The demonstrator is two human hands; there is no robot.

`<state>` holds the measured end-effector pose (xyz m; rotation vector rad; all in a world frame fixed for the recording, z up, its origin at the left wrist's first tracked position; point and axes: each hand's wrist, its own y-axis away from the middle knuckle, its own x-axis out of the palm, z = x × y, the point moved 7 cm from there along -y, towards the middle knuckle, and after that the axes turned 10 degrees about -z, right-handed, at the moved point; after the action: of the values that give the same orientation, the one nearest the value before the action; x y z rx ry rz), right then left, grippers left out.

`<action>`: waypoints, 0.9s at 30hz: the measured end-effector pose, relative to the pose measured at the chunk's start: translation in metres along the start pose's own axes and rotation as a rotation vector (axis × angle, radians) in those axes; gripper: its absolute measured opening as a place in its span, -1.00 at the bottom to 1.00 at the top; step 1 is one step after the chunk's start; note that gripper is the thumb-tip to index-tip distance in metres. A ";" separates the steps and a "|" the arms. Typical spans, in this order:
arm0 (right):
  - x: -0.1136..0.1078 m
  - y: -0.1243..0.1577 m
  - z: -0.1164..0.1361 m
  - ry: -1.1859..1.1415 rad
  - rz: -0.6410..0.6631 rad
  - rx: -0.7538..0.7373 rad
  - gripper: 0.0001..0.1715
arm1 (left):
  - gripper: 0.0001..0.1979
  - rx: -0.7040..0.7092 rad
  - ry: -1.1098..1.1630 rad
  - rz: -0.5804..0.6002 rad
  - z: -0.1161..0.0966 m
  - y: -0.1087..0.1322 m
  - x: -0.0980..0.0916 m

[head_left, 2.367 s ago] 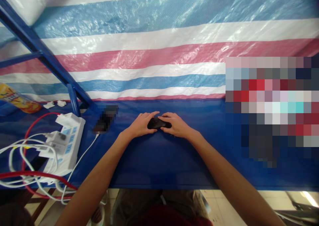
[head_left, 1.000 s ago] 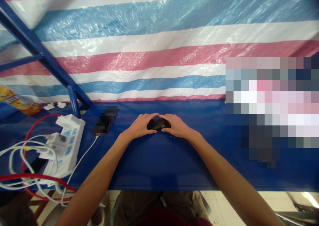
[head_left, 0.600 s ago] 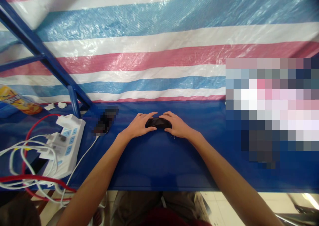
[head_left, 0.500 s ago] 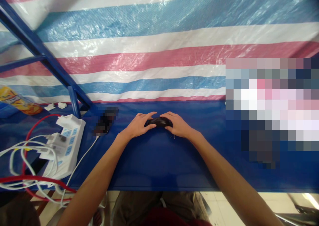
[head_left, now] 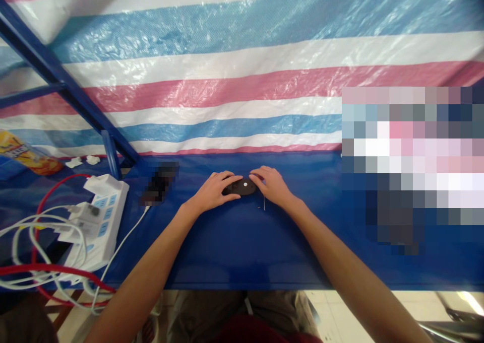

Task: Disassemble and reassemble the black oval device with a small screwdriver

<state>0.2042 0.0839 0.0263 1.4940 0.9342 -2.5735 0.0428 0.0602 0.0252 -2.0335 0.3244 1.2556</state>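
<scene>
A black computer mouse (head_left: 247, 187) lies belly-up on the blue table, its dark underside facing me with a small white round spot on it. My left hand (head_left: 221, 189) grips its left end, with the fingers along the far edge and the thumb on the near edge. At the right end, the bent fingers of my right hand (head_left: 270, 184) are at the mouse's far edge; part of their contact is hidden. A thin, rod-like thing (head_left: 264, 203) shows below my right hand, its upper part mostly covered. Beside it is a tiny dark piece (head_left: 259, 207).
To the left, a white power strip (head_left: 108, 217) carries plugs and tangled white and red cables. A blurred-out phone-like object (head_left: 159, 184) has a white cable. A yellow-orange packet (head_left: 28, 154) and blue frame bars (head_left: 86, 109) stand farther left. Striped sheeting (head_left: 227, 91) hangs behind; a pixelated area covers the right.
The mouse has turned over, from its glossy dark top to its underside. My right hand has shifted slightly right, uncovering more of the mouse's right end and the thin rod.
</scene>
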 end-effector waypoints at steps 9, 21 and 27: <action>0.010 0.004 -0.032 0.227 0.091 0.269 -0.64 | -0.50 0.047 0.018 -0.001 -0.006 -0.001 0.002; -0.019 0.001 -0.039 -0.116 -0.307 0.395 -0.74 | -0.55 0.076 0.017 -0.065 -0.008 -0.001 0.001; -0.048 0.008 -0.040 -0.359 -0.628 0.433 -0.67 | -0.55 0.112 0.039 -0.123 -0.014 -0.001 -0.003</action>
<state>0.2642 0.0845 0.0457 0.7972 0.9494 -3.5170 0.0512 0.0509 0.0323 -1.9542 0.2771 1.1001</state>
